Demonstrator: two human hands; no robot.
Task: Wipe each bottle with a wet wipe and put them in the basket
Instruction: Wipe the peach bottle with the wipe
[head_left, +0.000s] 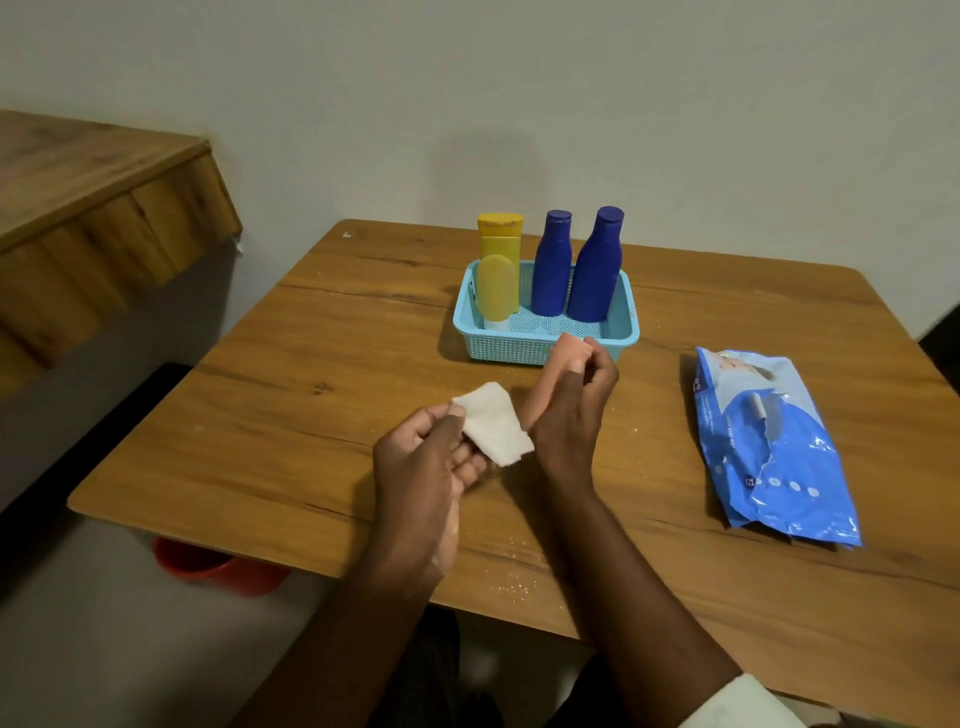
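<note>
The right hand (571, 410) grips the peach tube (558, 369), long axis aimed at the basket (540, 348) just beyond, while left fingers (457, 415) pinch the wipe (493, 423).

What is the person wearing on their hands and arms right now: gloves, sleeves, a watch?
Both hands, the left hand and the right hand, are bare, with no gloves, rings or watch visible. The forearms are uncovered. A pale, off-white sleeve edge shows on the right arm, near the frame's bottom.

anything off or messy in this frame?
Minor only: pale specks scattered on the table near its front edge, like crumbs or powder, and the wipes pack looks crumpled, its flap lifted. Bottles in the basket stand upright.
</note>
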